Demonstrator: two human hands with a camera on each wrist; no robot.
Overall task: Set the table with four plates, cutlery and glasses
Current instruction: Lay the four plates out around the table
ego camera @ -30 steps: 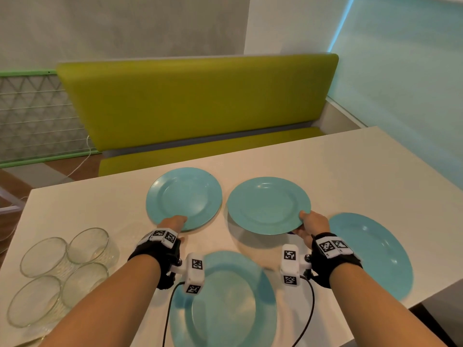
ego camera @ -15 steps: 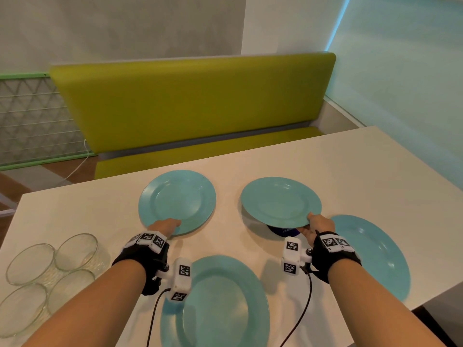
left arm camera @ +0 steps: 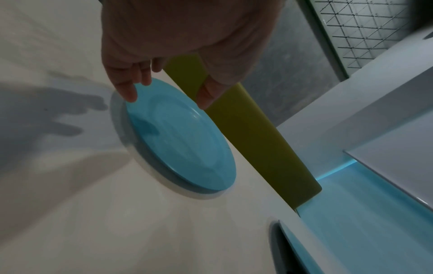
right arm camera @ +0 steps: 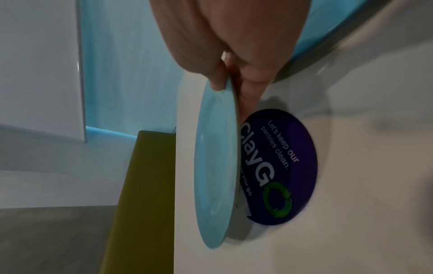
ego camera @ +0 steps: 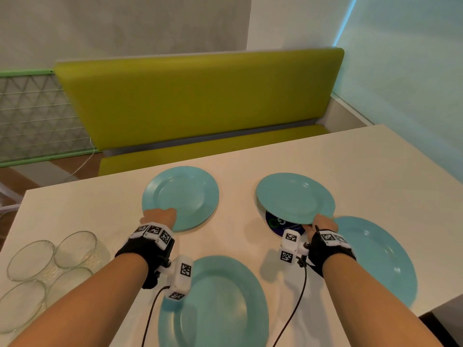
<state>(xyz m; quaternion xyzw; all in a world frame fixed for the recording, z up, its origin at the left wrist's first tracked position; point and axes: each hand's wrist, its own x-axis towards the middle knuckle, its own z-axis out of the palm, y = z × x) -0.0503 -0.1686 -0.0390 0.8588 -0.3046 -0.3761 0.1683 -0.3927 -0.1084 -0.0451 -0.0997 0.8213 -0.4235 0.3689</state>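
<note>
From where I stand, the lifted plate covers most of the dark round sticker on the tabletop, so its wording shows only in part. The right hand has its fingers tucked out of sight under that rim. The nearest plate and the lowest glass bowl run off the picture's edge.

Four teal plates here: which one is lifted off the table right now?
The far right plate, pinched at its near rim by the right hand and tilted above a round purple sticker. The other three lie flat.
</note>
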